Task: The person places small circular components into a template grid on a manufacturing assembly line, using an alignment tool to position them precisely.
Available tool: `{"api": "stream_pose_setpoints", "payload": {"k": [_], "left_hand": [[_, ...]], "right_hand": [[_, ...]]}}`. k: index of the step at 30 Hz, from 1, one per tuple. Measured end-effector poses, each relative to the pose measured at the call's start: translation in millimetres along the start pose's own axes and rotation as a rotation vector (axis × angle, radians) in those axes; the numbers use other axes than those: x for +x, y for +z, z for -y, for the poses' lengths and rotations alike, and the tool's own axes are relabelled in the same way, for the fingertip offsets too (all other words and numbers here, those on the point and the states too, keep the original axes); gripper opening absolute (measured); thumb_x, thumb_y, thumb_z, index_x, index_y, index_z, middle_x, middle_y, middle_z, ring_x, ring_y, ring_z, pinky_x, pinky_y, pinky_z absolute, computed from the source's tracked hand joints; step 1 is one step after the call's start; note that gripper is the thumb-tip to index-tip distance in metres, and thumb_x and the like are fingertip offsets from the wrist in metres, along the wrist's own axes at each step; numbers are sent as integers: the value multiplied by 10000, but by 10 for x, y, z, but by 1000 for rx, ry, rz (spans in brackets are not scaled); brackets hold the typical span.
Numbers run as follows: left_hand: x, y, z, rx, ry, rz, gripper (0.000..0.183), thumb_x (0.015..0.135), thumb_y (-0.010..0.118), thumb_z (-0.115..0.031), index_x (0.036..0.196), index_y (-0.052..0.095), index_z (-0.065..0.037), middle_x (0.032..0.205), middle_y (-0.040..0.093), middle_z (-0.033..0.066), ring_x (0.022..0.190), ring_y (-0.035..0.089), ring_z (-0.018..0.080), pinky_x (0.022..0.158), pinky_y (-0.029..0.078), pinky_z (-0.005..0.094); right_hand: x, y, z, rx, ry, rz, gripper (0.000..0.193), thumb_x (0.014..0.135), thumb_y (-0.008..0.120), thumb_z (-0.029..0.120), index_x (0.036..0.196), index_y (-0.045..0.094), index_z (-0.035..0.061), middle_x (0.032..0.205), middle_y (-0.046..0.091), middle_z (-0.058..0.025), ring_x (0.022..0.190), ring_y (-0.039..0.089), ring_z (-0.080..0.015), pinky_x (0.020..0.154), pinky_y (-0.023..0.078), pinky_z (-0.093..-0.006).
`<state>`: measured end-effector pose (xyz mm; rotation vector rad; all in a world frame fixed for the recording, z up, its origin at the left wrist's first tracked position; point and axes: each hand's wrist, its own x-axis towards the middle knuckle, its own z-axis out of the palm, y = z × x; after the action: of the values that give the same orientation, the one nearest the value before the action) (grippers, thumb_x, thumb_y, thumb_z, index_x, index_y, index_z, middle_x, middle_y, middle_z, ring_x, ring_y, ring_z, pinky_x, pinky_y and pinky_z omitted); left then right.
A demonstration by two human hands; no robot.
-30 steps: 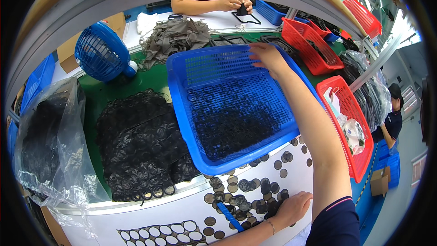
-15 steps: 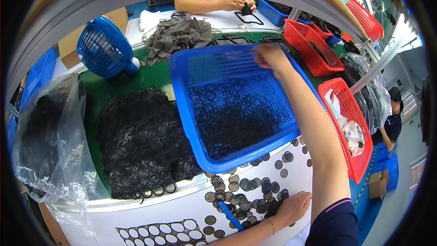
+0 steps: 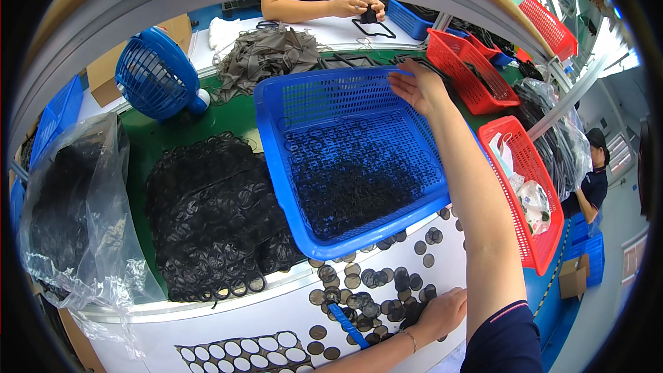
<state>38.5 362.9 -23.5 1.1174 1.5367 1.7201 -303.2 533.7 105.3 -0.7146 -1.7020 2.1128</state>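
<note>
Blue basket (image 3: 324,107) of perforated plastic sits tilted at the middle of the bench, its near rim over the white board (image 3: 276,307) and its far rim lifted; a loose layer of thin black rings (image 3: 352,179) lies inside, too many and too tangled to count.

At the far left, a clear plastic bag (image 3: 69,207) holds a dark mass whose contents are hard to make out through the film. Behind it stands one blue fan (image 3: 153,72). Next comes a big heap of black rings (image 3: 207,221) on the green mat (image 3: 159,138), its right edge hidden under the basket. Farther back lies a grey tangled pile (image 3: 266,52).

Low in the view, dark round discs (image 3: 362,283) are scattered on the white board, partly covered by the basket rim and by the left hand (image 3: 442,314), which rests on them with fingers curled; whether it grips anything I cannot tell. A blue tool (image 3: 349,324) lies just beside it.

The right hand (image 3: 418,86) reaches across and grasps the basket's far right rim, fingers over the edge.

To the right stand two red baskets, one far (image 3: 469,69) and one near (image 3: 532,235); the near one holds white bags. At the top, another person's hands (image 3: 356,7) hold a small black piece, cut off above the forearms.
</note>
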Motion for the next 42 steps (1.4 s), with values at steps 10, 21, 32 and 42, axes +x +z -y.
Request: {"api": "stream_pose_setpoints", "payload": {"k": [10,21,32,42], "left_hand": [[1,50,66,-3,19,-6,139,942,463,-131,973,535,-17,874,593,189,825,601,392,703,489,488],[8,0,17,-22,-8,-1,154,944,461,-141,970,533,-7,899,598,195,852,603,394,715,492,483],[14,-25,-49,-72,-19,18,187,948,449,-159,977,542,1,923,606,209,863,601,406,731,494,480],[-140,-146,-31,45,-43,139,356,868,579,-224,1147,542,-5,1075,607,258,1063,549,432,919,460,472]], "right_hand": [[28,32,-89,-163,-59,42,268,912,602,227,1119,566,60,1027,629,-109,933,618,-217,808,518,-375],[7,57,-126,-250,-45,48,290,900,594,156,1171,579,55,1030,645,-92,953,618,-191,812,508,-345],[-240,16,142,-136,-230,-8,234,884,563,152,1069,645,34,916,648,-79,800,613,-160,693,515,-308],[-1630,109,446,280,-503,169,288,907,586,94,1171,589,-23,882,624,-62,743,569,-114,642,469,-252]]}}
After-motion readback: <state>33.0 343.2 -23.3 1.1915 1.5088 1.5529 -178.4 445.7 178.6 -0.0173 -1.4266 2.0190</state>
